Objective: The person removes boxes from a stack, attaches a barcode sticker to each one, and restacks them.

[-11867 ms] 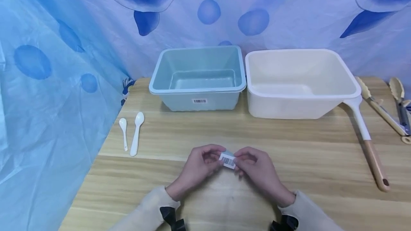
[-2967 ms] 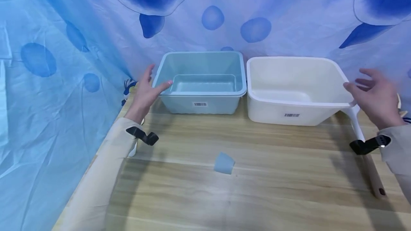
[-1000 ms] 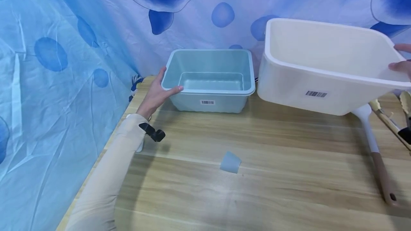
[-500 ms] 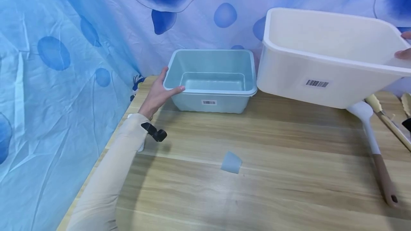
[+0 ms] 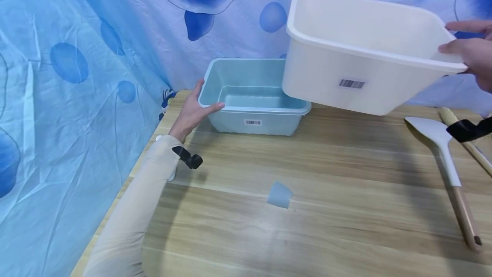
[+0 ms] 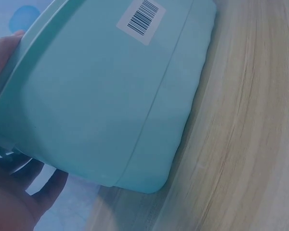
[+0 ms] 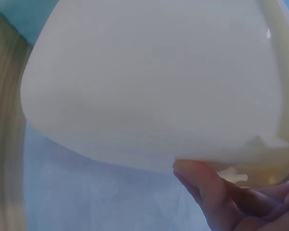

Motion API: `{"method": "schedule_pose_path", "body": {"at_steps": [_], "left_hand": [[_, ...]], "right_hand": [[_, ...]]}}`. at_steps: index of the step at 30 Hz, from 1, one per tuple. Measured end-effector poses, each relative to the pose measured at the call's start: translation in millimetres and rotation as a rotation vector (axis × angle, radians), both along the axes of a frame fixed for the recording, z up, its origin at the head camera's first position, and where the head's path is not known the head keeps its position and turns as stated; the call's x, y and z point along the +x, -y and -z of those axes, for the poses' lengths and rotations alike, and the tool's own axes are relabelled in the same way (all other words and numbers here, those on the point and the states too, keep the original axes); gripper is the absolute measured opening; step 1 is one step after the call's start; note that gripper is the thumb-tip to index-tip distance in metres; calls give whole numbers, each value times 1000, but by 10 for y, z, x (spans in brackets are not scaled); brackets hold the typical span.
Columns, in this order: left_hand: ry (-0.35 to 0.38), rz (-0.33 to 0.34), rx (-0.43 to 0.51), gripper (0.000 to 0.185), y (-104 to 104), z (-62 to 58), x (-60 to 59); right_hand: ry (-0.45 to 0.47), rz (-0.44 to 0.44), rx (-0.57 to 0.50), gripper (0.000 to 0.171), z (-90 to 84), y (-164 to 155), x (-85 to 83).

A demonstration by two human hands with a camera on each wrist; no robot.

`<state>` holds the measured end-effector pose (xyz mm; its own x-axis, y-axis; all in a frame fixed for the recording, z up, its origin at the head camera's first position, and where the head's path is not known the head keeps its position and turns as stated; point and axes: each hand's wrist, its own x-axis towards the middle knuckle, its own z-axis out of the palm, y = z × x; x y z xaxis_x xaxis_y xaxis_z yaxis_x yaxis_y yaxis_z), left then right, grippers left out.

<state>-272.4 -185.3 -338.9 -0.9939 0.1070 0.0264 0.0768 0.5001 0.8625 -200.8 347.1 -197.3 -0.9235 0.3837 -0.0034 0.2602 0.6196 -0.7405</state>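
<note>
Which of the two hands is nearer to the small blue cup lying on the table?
Left. The left hand grips the light blue plastic bin, behind the small blue cup. The right hand holds the white plastic bin aloft.

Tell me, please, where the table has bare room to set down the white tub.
Bare wood lies right of the blue tub, under the lifted white tub held by the right hand, up to the spatula. The front strip around the small blue cup is mostly free. The right edge is crowded with utensils.

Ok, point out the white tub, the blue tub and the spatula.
white tub [image 5: 326, 67]: head view, on its front wall left of the barcode.
blue tub [image 5: 230, 125]: head view, on its front wall left of the barcode.
spatula [image 5: 426, 126]: head view, on its white blade.
</note>
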Motion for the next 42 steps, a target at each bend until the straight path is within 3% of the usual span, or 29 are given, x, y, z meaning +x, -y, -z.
{"method": "schedule_pose_path", "body": {"at_steps": [6,11,19,30,42], "left_hand": [[-8,4,12,106,9,-14,-6],[-8,0,2,108,27,-14,-3],[17,-30,-51,112,10,1,-12],[31,-17,-73,117,-15,7,-20],[-6,-3,-39,110,23,-13,14]], "right_hand": [[-110,-106,-57,62,-29,276,-74],[-146,-149,-128,62,-107,596,-134],[-121,-230,-179,61,-186,1047,-253],[-128,-256,-221,61,-231,1418,-414],[-144,-289,-178,53,-63,1794,-537]]}}
